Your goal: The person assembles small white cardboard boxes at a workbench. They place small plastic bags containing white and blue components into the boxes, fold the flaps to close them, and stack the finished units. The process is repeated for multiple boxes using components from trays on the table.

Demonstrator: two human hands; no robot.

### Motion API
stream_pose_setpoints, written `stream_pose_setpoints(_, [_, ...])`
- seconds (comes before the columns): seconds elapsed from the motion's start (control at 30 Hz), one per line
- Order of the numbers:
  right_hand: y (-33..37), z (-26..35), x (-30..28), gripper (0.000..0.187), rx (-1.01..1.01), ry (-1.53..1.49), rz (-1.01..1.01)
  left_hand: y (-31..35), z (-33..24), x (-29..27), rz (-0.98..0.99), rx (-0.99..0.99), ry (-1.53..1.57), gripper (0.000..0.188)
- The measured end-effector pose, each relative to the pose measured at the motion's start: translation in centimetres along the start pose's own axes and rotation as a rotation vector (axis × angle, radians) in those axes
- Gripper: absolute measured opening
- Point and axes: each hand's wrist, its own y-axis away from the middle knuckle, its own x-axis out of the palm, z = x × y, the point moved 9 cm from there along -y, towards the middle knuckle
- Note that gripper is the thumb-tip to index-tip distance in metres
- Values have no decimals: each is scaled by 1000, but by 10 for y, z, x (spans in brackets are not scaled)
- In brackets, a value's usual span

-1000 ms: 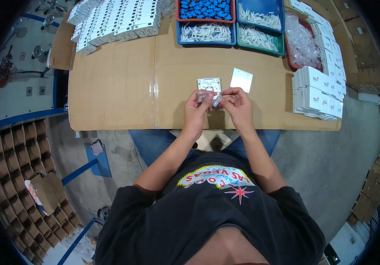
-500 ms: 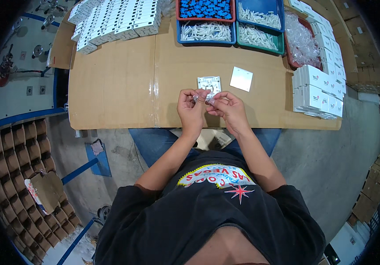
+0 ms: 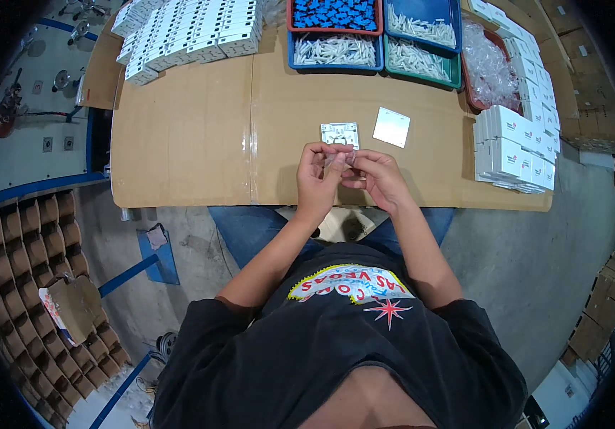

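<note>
My left hand [image 3: 317, 180] and my right hand [image 3: 383, 179] meet above the front part of the table. Both are closed, with their fingertips pinching a small clear plastic bag [image 3: 350, 159]. The fingers cover most of the bag, and what is inside cannot be made out. Just beyond my fingertips lies a square white plastic frame [image 3: 340, 133] with cut-outs, its near edge hidden by my left fingers. To its right a flat, plain white square plate [image 3: 392, 127] rests on the cardboard, apart from both hands.
Cardboard [image 3: 186, 136] covers the table. White boxed units [image 3: 193, 32] stand in rows at the far left. At the back are trays of blue pieces [image 3: 335, 14] and white plugs [image 3: 336, 51]. A bin of clear bags [image 3: 486, 64] and stacked white boxes [image 3: 515, 146] are at right.
My hands have drawn closer together, the left moving slightly right. The small bag is now more hidden between the fingers. The frame and plate have stayed in place.
</note>
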Motion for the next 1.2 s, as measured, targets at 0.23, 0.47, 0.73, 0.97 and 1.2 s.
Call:
stream_pose_setpoints(0.23, [-5,-3,-17,20,80,88,-10,-4,2,0,115,-54,-10,26])
stream_pose_setpoints(0.47, [-12,-8,-32,26,226,261,27,3,10,-1,240,-106,-68,35])
stream_pose_setpoints(0.73, [-14,-2,-29,25,121,417,-60,-2,-26,0,164,175,-693,42])
stream_pose_setpoints(0.97, [-11,10,-17,21,-55,680,-86,3,-5,1,396,257,-1092,39])
stream_pose_setpoints(1.2, [-18,13,-18,21,-47,554,-79,-3,-3,-16,251,217,-954,34])
